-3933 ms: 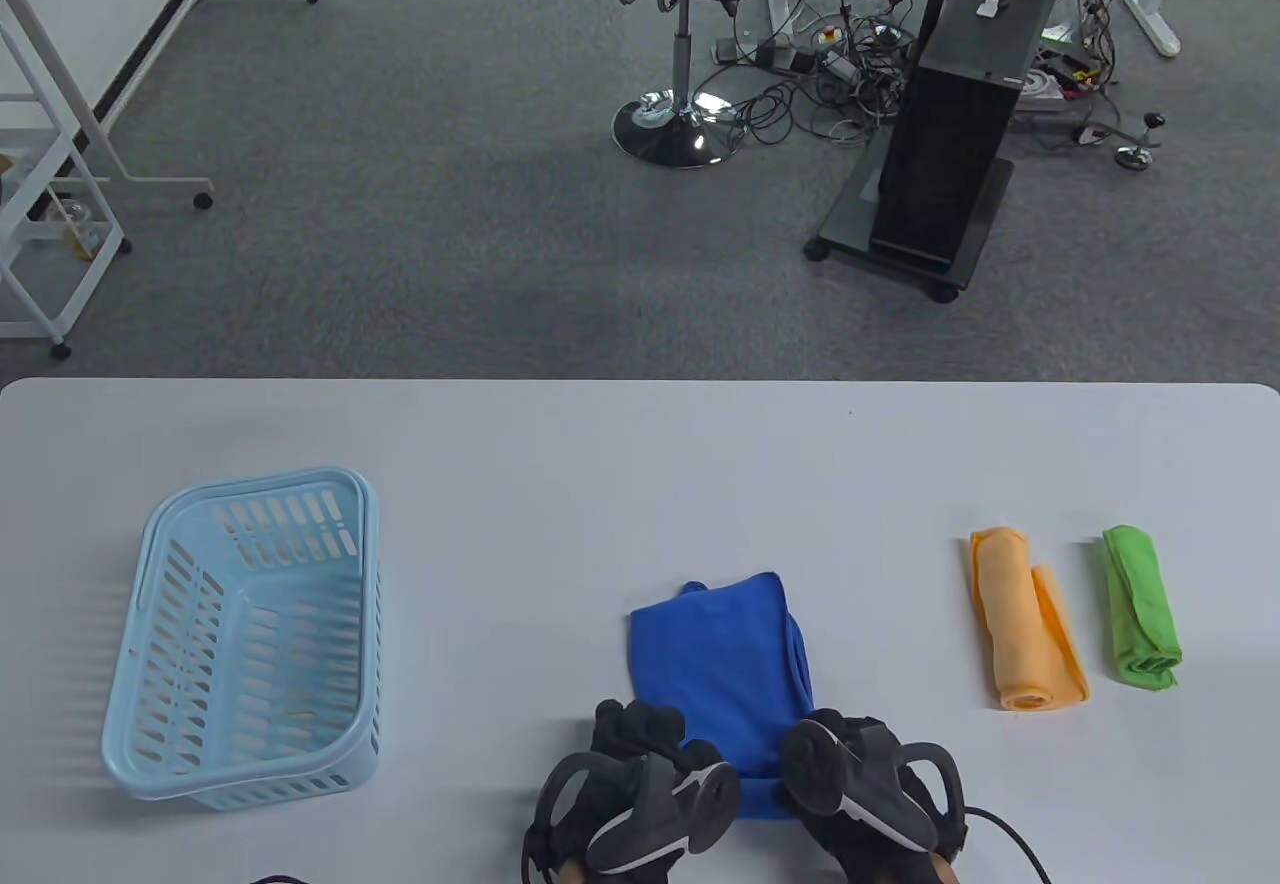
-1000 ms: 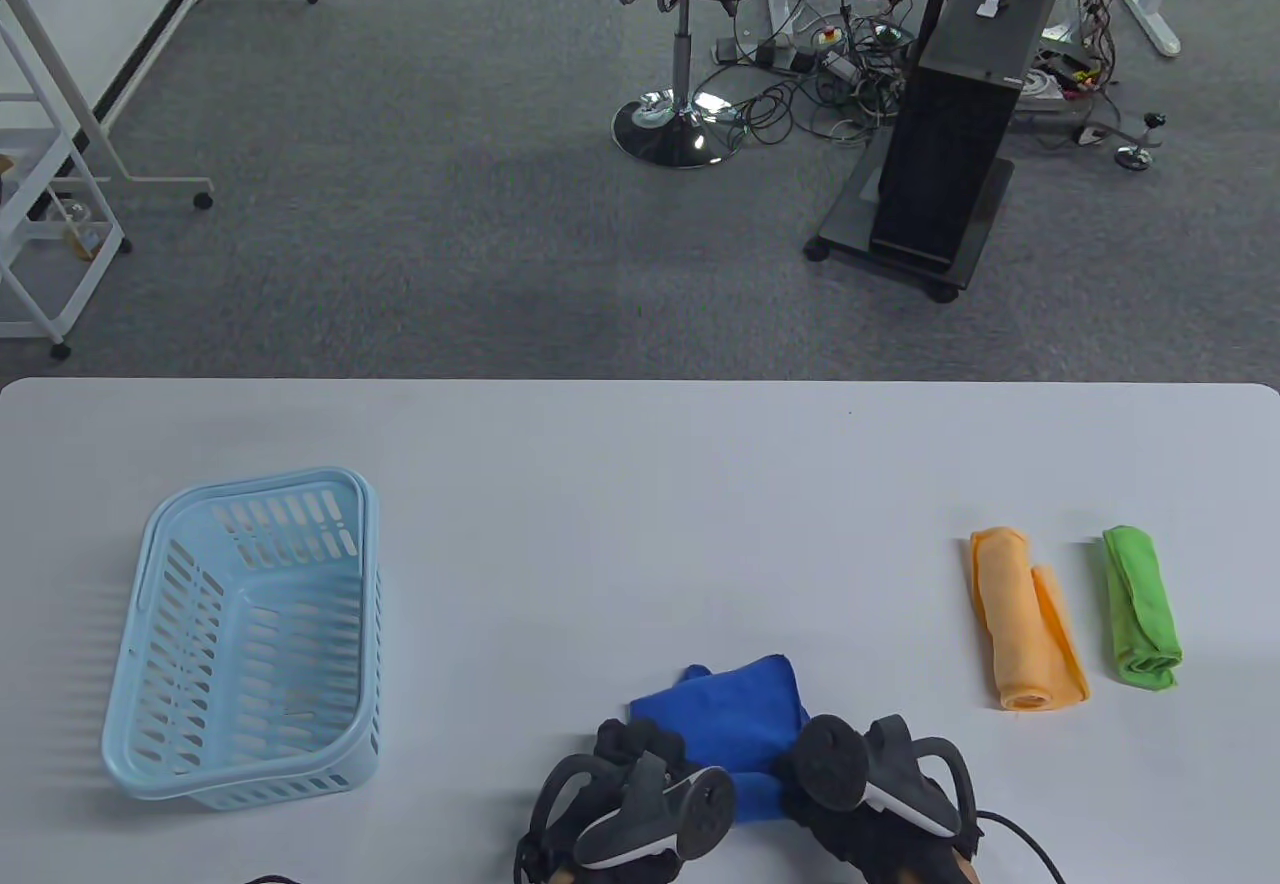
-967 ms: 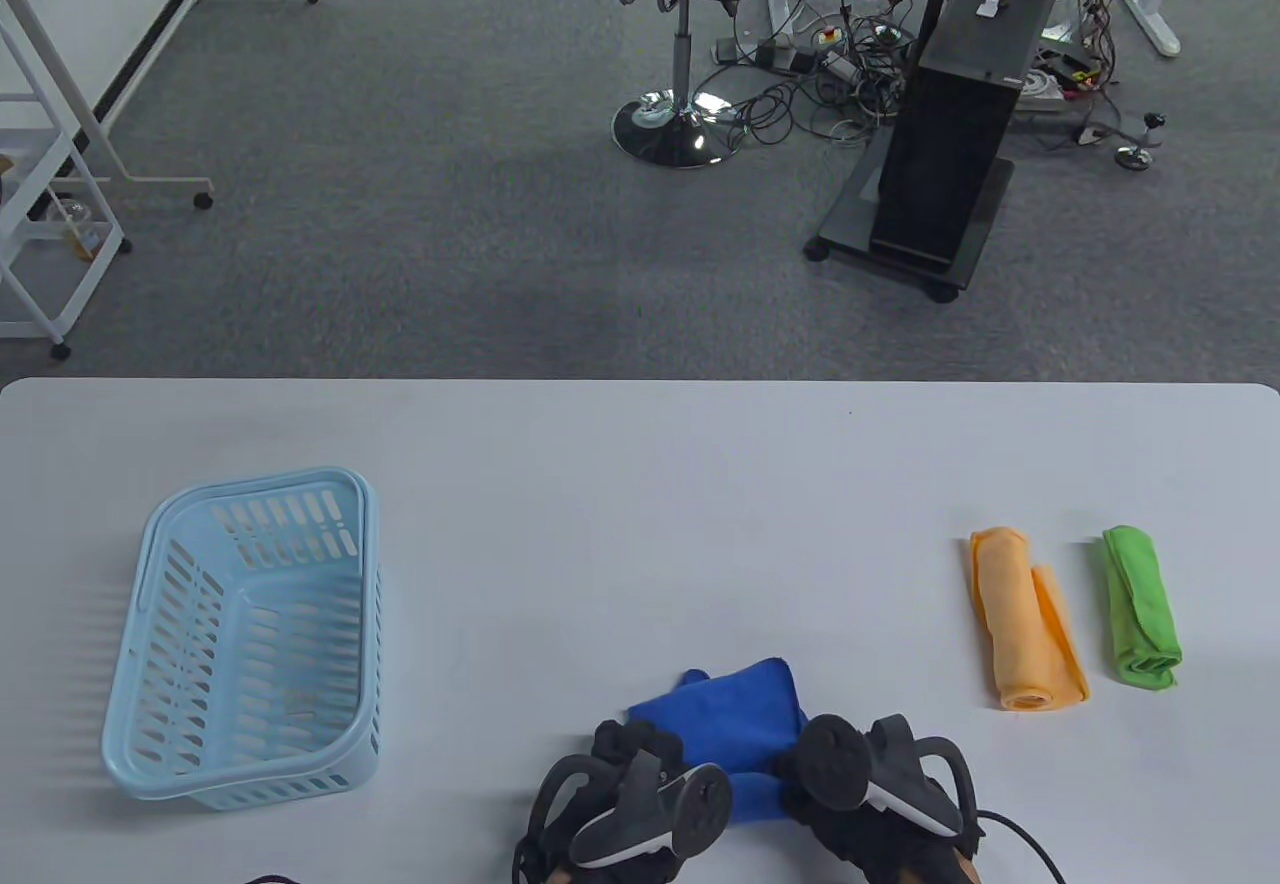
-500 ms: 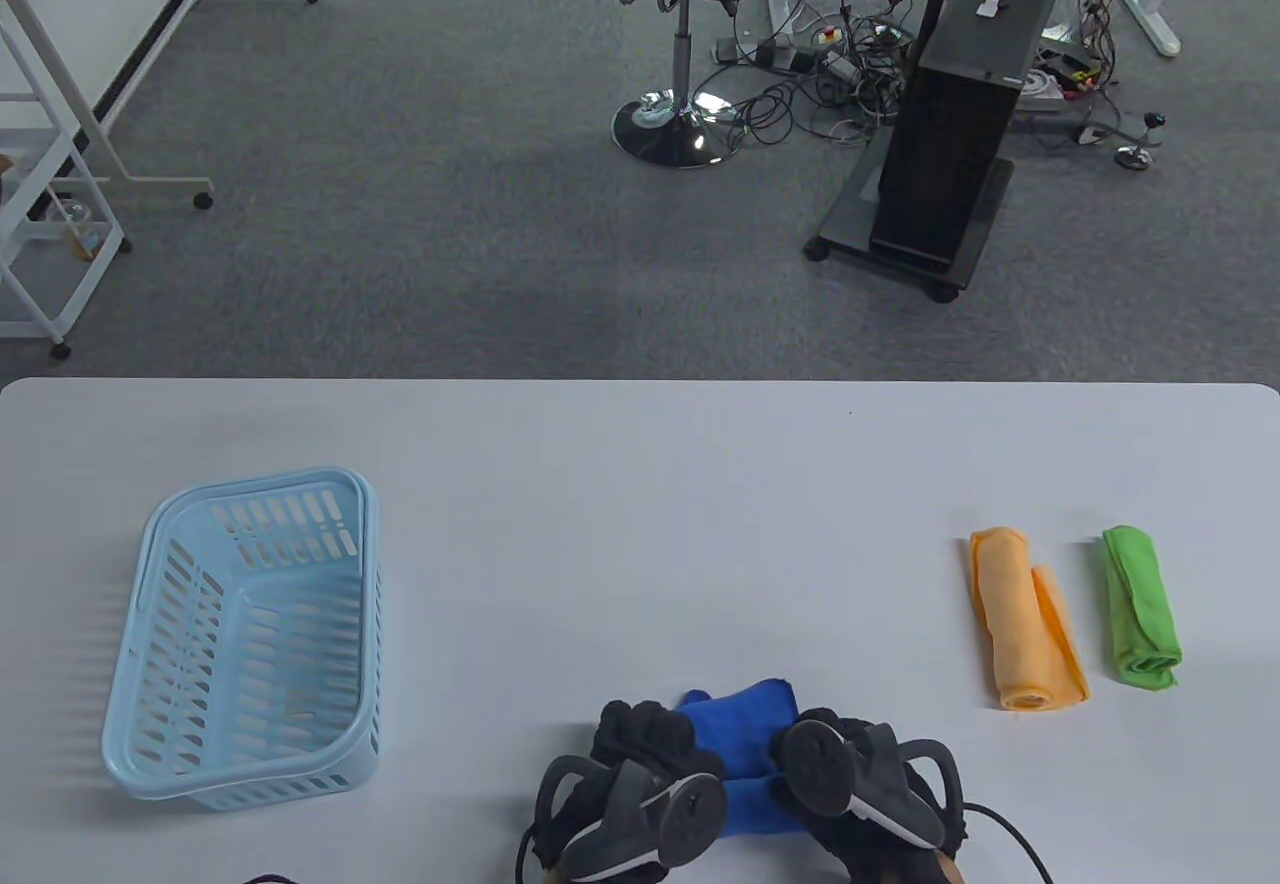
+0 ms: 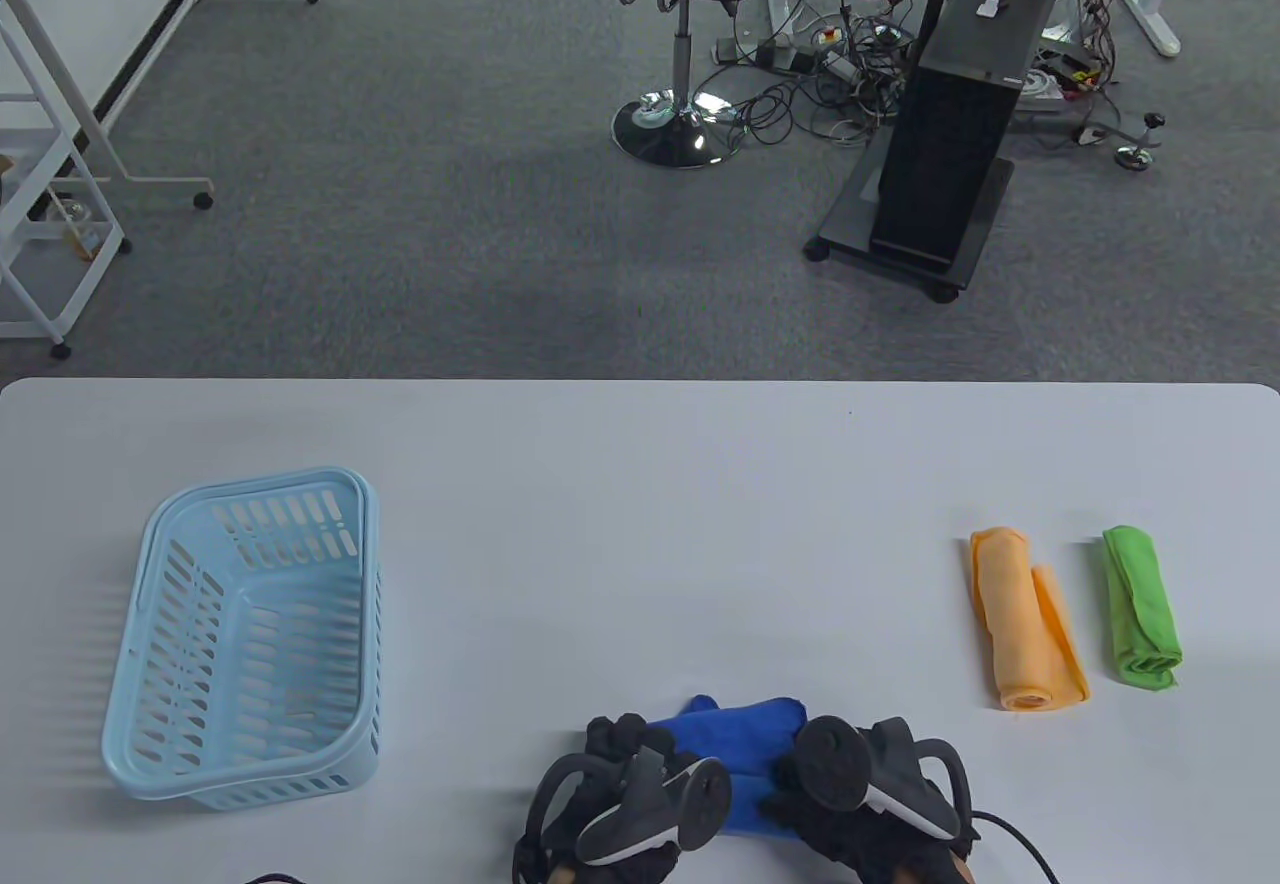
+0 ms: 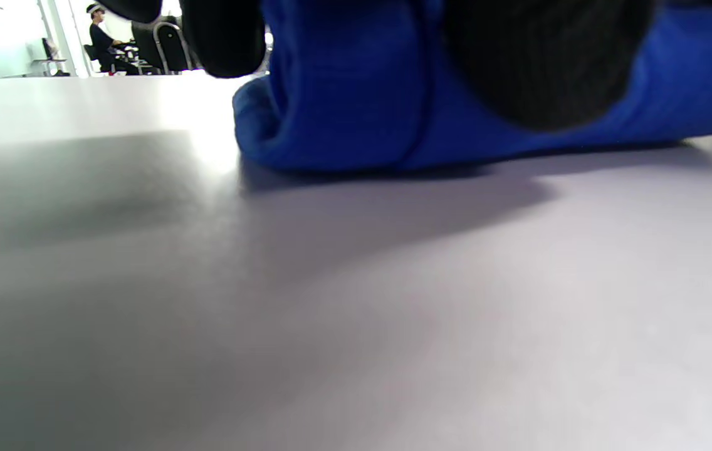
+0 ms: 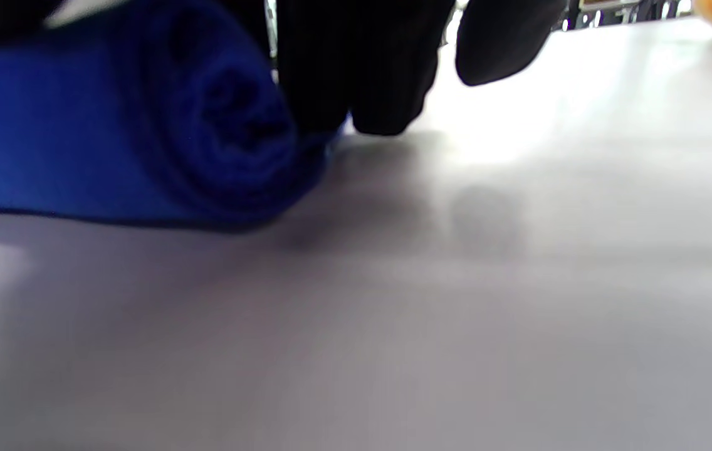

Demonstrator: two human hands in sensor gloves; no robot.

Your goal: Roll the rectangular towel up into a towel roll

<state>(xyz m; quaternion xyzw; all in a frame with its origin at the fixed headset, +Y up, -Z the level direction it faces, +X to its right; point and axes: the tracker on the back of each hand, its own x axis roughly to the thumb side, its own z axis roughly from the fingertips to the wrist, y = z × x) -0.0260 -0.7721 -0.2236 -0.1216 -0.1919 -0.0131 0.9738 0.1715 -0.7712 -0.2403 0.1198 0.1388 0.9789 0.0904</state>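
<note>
Table view showed three towels on the worktop [image 5: 600, 484]: both hands, left hand [image 5: 630, 784] and right hand [image 5: 860, 784], gripped the blue towel roll [image 5: 745, 724]; one orange towel [image 5: 1020, 619], one green towel [image 5: 1140, 609] far right; one basket [image 5: 150, 684] left.

White table [image 5: 640, 484] bears basket [image 5: 160, 624], blue towel [image 5: 745, 724], orange roll [image 5: 1010, 614], green roll [image 5: 1140, 609].

I see my left hand [image 5: 625, 784] in a thick black cloth glove. A dark grey tracker with a white stripe and a round flat end is strapped on its back. My right hand [image 5: 870, 789] wears the same glove and tracker. A thin black cable trails from it. A little bare skin shows at that wrist.
</note>
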